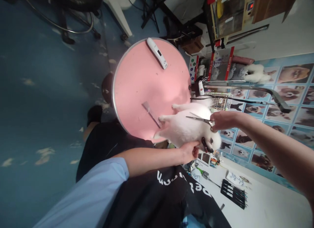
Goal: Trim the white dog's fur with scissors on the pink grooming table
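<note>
A fluffy white dog stands on a round pink table, its mouth open. At its jaw, my left hand is closed, with the fingers curled against the fur beside the muzzle. My right hand grips a pair of scissors by the handles, near the dog's head. The scissor blades are slightly apart and lie over the white coat of its neck and back. Close to the dog's paws lies a comb. Farther off on the tabletop rests a white hair clipper.
A dark metal arm with a black strap extends beyond the table. White counter at lower right carries a black tool case. A wheeled stool stands on the blue floor. Dog photos cover the wall.
</note>
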Demonstrator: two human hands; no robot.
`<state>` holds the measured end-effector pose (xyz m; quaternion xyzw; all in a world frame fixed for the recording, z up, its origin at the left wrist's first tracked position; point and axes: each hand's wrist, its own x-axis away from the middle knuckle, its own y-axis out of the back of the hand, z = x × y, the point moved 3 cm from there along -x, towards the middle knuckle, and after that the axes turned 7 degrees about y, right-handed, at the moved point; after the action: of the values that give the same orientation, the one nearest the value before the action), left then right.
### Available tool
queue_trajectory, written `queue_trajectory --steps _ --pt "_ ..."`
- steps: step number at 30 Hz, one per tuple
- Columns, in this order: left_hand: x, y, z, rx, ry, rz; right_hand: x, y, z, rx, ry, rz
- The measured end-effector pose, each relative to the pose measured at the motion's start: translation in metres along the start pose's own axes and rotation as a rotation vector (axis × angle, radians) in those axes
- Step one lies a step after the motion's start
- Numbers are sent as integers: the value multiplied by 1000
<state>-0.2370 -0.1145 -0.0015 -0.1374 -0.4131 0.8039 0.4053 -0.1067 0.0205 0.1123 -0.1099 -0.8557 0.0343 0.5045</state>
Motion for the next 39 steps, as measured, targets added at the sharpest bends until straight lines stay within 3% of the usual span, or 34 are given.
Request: queue_trajectory --steps 15,24,32,39 --pt "3 -3 -1 -12 12 -36 -1 23 41 149 80 44" --pt "9 -6 0 -6 47 -64 -22 32 30 124 76 51" --pt "6 -1 4 16 71 -92 -40 44 22 95 58 156" --pt "1 4 8 -30 74 -41 -56 52 19 63 84 195"
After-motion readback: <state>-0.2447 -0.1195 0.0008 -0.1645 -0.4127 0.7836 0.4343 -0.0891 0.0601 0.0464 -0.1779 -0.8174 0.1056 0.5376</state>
